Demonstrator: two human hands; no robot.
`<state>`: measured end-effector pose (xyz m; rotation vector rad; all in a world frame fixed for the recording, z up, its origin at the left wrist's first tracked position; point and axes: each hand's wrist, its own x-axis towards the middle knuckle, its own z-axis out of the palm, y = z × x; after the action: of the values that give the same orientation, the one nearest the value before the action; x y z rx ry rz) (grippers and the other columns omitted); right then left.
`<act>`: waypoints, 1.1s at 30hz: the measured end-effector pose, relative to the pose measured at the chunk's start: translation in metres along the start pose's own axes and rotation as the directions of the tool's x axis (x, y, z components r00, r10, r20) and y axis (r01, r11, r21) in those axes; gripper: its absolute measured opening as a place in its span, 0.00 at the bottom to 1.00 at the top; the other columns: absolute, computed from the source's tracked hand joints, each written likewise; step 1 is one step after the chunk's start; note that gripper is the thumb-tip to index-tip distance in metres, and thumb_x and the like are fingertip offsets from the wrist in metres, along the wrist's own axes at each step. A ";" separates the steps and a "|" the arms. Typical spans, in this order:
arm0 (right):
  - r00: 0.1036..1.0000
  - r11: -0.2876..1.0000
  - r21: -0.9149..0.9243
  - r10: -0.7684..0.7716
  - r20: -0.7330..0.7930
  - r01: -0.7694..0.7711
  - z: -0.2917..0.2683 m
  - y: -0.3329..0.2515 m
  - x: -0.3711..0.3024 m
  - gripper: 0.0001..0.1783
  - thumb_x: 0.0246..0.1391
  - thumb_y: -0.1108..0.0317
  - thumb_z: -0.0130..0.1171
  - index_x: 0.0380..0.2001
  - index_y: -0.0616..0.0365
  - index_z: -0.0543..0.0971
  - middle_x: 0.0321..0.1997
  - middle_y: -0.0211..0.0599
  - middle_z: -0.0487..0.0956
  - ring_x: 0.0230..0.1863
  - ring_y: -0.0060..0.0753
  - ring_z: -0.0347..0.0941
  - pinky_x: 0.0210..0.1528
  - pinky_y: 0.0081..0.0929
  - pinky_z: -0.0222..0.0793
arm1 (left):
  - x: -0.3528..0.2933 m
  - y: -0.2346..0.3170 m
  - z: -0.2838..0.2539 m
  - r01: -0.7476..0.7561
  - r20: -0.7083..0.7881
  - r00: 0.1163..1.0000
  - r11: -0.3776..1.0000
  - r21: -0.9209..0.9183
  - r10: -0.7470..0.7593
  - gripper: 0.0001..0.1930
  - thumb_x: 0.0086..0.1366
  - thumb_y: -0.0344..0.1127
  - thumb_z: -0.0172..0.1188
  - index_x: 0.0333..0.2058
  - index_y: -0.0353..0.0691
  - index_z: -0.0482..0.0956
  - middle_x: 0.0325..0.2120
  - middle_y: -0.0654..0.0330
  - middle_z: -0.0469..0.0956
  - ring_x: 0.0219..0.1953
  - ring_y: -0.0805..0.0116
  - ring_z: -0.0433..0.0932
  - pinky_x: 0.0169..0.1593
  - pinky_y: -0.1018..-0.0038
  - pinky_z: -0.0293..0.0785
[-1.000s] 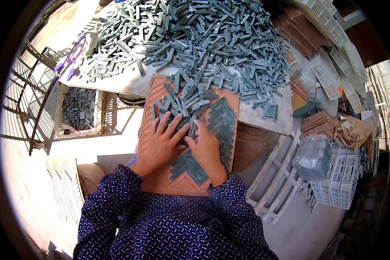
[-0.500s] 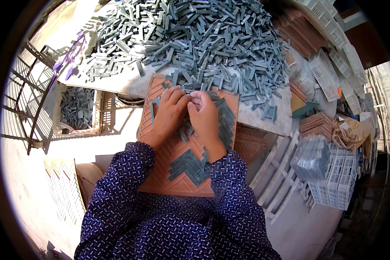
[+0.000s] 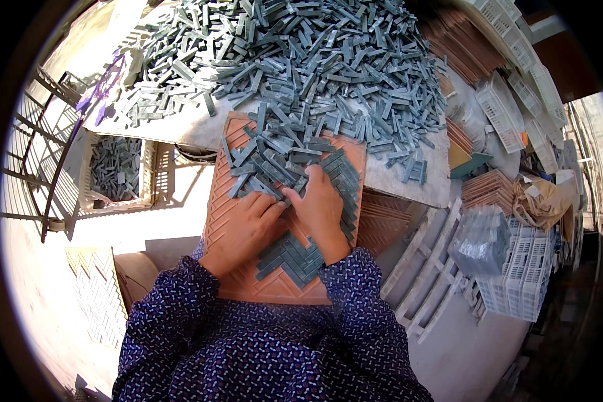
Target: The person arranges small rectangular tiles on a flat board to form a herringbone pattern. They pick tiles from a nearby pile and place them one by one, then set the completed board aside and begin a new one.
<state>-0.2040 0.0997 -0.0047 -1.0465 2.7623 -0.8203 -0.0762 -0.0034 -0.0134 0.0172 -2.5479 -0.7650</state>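
Sunlit work area: one pale table [image 3: 189, 131] bears one heap of grey-green strips [image 3: 315, 60], too many to count, and one orange tray [image 3: 222, 224] reaches over its near edge. Both hands work palm-down mid-tray, side by side, left hand [image 3: 249, 224] with fingers curled, right hand [image 3: 318, 204] with thumb angled inward and index finger forward; whether either grips a strip, cannot tell. One loose pile [image 3: 271, 161] sits toward the tray's far edge, herringbone-laid strips [image 3: 291, 260] toward its right and near edges, count obscured.
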 end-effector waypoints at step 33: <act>0.953 0.911 0.408 -0.173 0.247 0.060 -0.043 0.026 -0.047 0.17 0.50 0.73 0.61 0.45 0.58 0.76 0.36 0.42 0.78 0.34 0.46 0.76 0.36 0.32 0.72 | -0.053 0.016 -0.010 0.292 0.054 0.956 0.950 -0.108 -0.287 0.15 0.53 0.27 0.62 0.42 0.35 0.77 0.34 0.52 0.77 0.37 0.54 0.76 0.39 0.66 0.73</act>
<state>-0.1942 0.1647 0.0135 -1.1475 2.1929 -1.0952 -0.0232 0.0125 -0.0215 0.3495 -2.5638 -1.0315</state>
